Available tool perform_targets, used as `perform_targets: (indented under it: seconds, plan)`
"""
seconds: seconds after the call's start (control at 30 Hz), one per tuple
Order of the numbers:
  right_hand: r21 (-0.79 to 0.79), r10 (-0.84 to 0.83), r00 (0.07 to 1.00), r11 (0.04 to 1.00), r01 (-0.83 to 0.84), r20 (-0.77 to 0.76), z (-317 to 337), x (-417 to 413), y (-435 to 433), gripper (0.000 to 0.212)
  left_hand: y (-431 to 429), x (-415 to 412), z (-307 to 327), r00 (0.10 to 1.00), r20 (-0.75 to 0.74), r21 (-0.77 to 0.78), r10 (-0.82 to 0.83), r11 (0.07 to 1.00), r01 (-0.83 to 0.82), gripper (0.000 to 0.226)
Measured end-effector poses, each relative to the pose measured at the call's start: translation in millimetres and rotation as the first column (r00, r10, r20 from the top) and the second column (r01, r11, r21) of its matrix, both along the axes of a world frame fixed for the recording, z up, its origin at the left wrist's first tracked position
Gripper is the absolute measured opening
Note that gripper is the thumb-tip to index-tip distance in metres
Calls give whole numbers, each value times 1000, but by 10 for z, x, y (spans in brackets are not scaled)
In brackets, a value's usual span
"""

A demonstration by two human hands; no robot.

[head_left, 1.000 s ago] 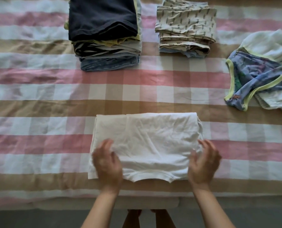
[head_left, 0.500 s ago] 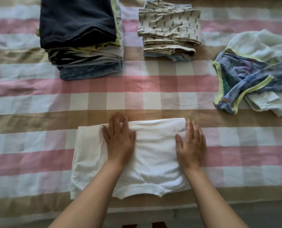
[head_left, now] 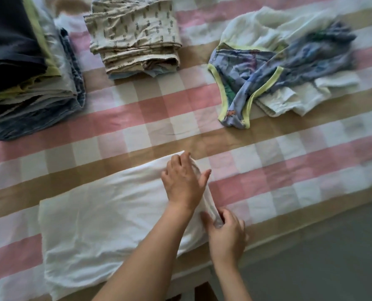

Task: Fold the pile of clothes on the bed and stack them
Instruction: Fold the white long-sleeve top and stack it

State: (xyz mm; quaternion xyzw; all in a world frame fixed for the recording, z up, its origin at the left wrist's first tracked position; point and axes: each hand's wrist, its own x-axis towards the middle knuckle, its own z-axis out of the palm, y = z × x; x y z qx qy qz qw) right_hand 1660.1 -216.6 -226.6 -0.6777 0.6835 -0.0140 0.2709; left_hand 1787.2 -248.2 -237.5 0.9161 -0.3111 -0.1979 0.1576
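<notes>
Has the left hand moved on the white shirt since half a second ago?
Yes. The left hand went from the middle of the white shirt to its right edge, where the right hand also holds.

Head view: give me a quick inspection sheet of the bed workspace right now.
Surface: checked bedspread, pink, tan, white.
Job's things: white garment flat near the bed edge; dark-topped folded stack; patterned folded stack; unfolded pile at far right.
Clutter: nothing seen.
Grippers: left hand and right hand both grip the garment's right edge.
Cables: nothing seen.
Surroundings: grey floor beside the bed.
</notes>
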Motion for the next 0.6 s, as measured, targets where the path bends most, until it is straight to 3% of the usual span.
perform_targets:
  seconds: [0.1,0.17,0.3,0.37,0.47,0.57,0.6]
  plan:
    - [41,-53,997,998,51,52,13,-24,38,23,-40,-1,-9,999,-12,-31,30,999,-31,53]
    - [85,-118,978,991,105,173,27,-43,67,20,-43,46,21,996,-68,-124,62,990,-70,47]
    - [138,-240,851,970,198,467,142,-45,212,29,47,181,169,934,-322,-316,155,913,-260,42]
    - [77,-186,822,982,171,539,265,13,337,26,159,300,280,800,-550,-315,238,829,-463,34]
    - [-142,74,779,990,19,623,435,137,560,27,469,530,449,448,-860,-194,243,657,-729,25]
    - [-326,361,695,926,-189,622,543,356,867,3,912,816,609,255,-954,-134,155,541,-830,28]
    - [-383,419,684,898,-216,597,557,450,993,16,1087,918,648,231,-963,-132,137,507,-852,28]
